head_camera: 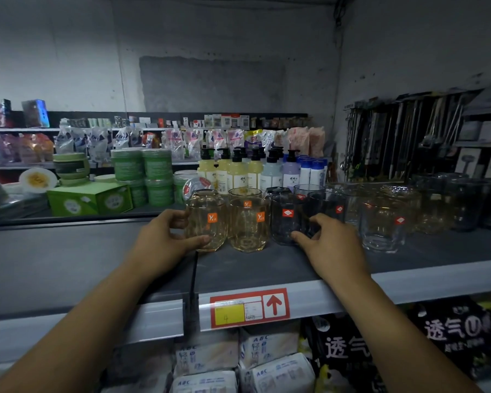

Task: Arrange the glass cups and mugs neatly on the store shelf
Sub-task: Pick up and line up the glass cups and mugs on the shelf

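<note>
On the grey store shelf (267, 268) stands a row of glass cups. My left hand (165, 236) wraps around the leftmost amber cup (210, 211), thumb at its base. A second amber cup (248, 225) stands right beside it, touching. My right hand (329, 242) grips the low part of a dark smoky cup (287, 217) with a red label. More dark cups (328, 202) stand behind it. A clear faceted glass (383, 225) stands to the right, apart from my hand.
Further clear and dark glasses (448, 202) fill the shelf's right end. Pump bottles (247, 168) and green tubs (142, 171) stand behind the cups. A green box (91, 199) lies at the left. A red price tag (250, 307) marks the shelf edge; packaged goods sit below.
</note>
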